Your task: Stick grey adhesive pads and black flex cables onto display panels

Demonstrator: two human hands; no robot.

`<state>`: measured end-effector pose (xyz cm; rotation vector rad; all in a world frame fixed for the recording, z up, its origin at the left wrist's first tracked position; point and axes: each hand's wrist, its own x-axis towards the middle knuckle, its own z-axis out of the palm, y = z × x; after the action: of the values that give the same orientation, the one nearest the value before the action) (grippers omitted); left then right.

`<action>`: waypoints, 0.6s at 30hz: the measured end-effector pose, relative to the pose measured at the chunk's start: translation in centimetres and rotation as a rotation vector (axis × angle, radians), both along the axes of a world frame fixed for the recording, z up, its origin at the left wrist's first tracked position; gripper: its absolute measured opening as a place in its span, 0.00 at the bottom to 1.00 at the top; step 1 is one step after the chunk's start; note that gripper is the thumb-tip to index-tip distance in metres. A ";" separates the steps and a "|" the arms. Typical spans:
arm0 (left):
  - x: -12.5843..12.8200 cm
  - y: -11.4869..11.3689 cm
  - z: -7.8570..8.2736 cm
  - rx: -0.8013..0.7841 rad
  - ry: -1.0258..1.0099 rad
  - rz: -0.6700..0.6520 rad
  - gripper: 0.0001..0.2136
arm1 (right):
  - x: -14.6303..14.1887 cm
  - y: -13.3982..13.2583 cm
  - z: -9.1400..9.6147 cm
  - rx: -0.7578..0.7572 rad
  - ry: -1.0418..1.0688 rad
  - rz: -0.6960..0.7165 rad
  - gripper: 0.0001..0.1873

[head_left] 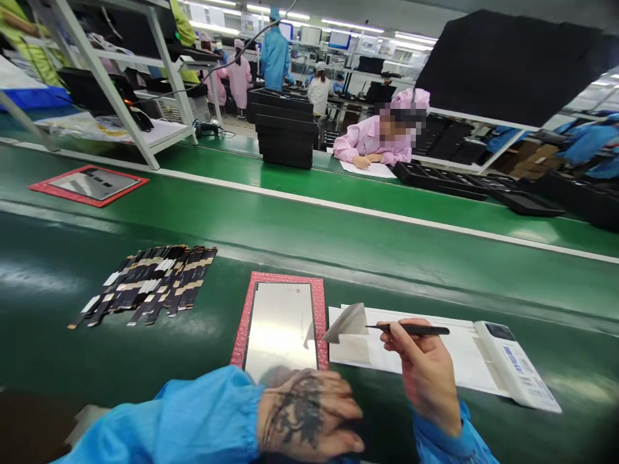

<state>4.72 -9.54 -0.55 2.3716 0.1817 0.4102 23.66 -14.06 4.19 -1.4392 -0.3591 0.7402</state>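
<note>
My right hand [425, 374] is closed on black tweezers [411, 330], whose tip pinches a small grey film piece [345, 322] lifted above a white sheet [411, 348]. Just to the left lies a shiny metal panel [280, 328] in a red-edged tray [240, 328] on the green bench. My left hand [309, 412], in a blue sleeve, rests at the tray's near end with its fingers curled together; whether it holds anything is hidden.
A fan of black and gold flex strips [149, 283] lies to the left. A white device [517, 374] sits at the right. Another red tray [89, 185] is on the conveyor. A person in pink [372, 138] works across, by stacked black trays [285, 129].
</note>
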 end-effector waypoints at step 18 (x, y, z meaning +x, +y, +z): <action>-5.9 1.1 -0.4 -0.725 -0.149 0.752 0.13 | -4.8 -1.4 -1.9 -0.050 -0.020 0.171 0.26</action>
<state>-1.18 -8.39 -0.92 1.4858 0.9841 0.7170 18.83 -15.49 2.34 -1.4768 -0.4864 0.8779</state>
